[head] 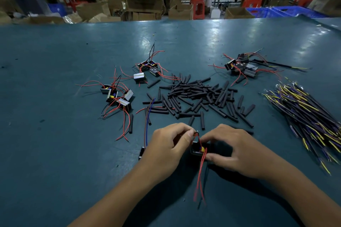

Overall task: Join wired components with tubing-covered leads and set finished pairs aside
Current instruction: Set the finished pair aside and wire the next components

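Between both hands: component (198, 148). R hand (233, 150) grip holds body, L hand (168, 145) grip pinches red lead (196, 135) upward; tubing pile (199, 97) straight ahead on table (55, 134).

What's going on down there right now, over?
Left hand and right hand both pinching red leads on a small black component. Tubing pile just beyond, untouched. Nothing blocking.

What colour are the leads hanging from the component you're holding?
Red, seen in the head view: thin red leads hang from the small black component.
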